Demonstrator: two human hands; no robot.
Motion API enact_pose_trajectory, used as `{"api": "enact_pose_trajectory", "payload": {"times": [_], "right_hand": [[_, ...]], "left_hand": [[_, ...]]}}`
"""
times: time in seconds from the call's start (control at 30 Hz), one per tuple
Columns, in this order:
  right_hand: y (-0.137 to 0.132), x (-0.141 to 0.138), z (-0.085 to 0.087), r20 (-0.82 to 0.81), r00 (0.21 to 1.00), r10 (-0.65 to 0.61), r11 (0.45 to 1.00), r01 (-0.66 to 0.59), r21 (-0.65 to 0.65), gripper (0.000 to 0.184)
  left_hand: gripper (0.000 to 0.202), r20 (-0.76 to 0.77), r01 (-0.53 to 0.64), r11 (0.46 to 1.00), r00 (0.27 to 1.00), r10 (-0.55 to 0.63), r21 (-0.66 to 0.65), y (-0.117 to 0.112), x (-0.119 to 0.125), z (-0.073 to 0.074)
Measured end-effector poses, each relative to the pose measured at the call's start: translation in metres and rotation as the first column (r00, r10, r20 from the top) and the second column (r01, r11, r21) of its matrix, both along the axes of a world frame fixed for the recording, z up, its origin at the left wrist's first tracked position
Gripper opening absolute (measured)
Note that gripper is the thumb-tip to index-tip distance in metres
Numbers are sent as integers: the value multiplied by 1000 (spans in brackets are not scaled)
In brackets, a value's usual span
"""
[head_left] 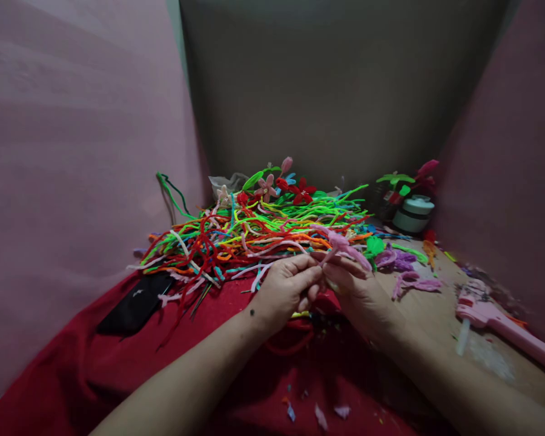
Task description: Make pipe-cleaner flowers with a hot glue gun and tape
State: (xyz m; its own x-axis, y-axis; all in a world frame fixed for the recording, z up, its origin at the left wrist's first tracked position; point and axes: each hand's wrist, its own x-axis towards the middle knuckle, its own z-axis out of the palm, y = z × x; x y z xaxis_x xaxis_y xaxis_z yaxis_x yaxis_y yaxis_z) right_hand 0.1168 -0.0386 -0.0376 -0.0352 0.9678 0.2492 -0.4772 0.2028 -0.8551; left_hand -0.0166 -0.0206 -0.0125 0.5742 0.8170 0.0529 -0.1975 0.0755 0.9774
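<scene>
My left hand (295,283) and my right hand (352,290) meet in front of the big heap of pipe cleaners (254,233). Between them is a pink pipe-cleaner flower (340,241), its looped petals standing above the fingers. Left thumb and fingertips pinch its lower end. The right thumb and fingers close around the same spot from the other side, partly hiding the stem. Loose pink and purple pipe-cleaner loops (402,260) lie to the right of my right hand.
A black phone (136,303) lies left on the red cloth (163,375). At right are a pink glue gun (495,318) and a mint lidded jar (412,215). Finished flowers (302,192) top the heap. Pink walls rise on both sides; scraps litter the cloth.
</scene>
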Motion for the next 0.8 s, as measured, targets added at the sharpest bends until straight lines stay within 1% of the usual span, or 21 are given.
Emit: {"api": "enact_pose_trajectory", "payload": {"times": [0.07,0.13,0.2,0.23,0.27,0.3,0.33,0.37,0.4,0.43,0.47,0.5,0.53,0.57,0.6,0.63,0.67,0.7,0.73,0.77,0.8], "right_hand": [[0,1,0,-11,1000,11,1000,-11,-27,11],[-1,1,1,-10,999,48,998,-49,-37,12],[-4,0,4,-14,996,84,996,-84,-38,9],[-5,-1,6,-23,996,86,996,-86,-34,6],[-6,-2,7,-34,996,78,996,-79,-35,4],[-6,-2,8,-44,997,67,997,-69,-44,3],[-6,-3,8,-54,997,55,997,-58,-58,4],[-6,-3,8,-62,997,49,996,-53,-74,6],[-5,-3,6,-73,996,42,995,-48,-92,9],[-4,-3,4,-87,996,33,993,-43,-109,10],[-2,-3,2,-104,994,22,992,-35,-124,11],[-1,-2,-1,-117,993,6,989,-23,-143,10],[0,-2,-3,-123,992,-17,986,-4,-165,10],[1,-2,-6,-120,992,-40,982,17,-186,10],[1,-2,-7,-106,992,-61,979,39,-199,11],[0,-3,-9,-85,994,-73,979,55,-199,12],[0,-3,-9,-60,995,-79,981,66,-184,13],[-1,-3,-9,-38,996,-77,985,70,-158,14],[-2,-3,-8,-19,998,-65,990,63,-126,14],[-3,-4,-6,-3,999,-47,994,46,-95,13],[-3,-4,-5,7,1000,-28,997,28,-70,12]], "left_hand": [[19,101,106,990,990,-97,-96,2,-2,-2],[16,195,227,959,961,-194,-168,5,-5,-4],[21,240,324,926,931,-275,-193,7,-8,-3],[23,235,348,919,924,-303,-183,7,-9,-3],[24,206,351,922,926,-317,-160,7,-10,-1],[25,146,334,935,937,-316,-121,7,-11,0],[27,56,294,954,955,-291,-63,6,-11,2],[28,-50,233,972,972,-231,28,5,-11,2],[29,-159,160,974,978,-134,164,3,-10,2],[29,-257,90,941,966,-3,327,2,-9,0],[25,-302,23,850,940,161,526,2,-8,-3],[22,-310,-2,693,893,325,721,2,-7,-6],[21,-293,5,527,836,464,850,2,-7,-10],[21,-270,38,389,782,561,920,4,-6,-15],[21,-263,90,295,738,621,951,5,-6,-19],[20,-258,147,220,716,649,964,7,-6,-22],[20,-249,175,178,711,658,968,9,-6,-24],[20,-236,174,160,722,651,972,10,-7,-26],[20,-214,144,160,741,637,977,11,-7,-26],[20,-188,95,180,759,623,979,11,-7,-26],[19,-164,39,212,773,613,977,11,-7,-25]]}}
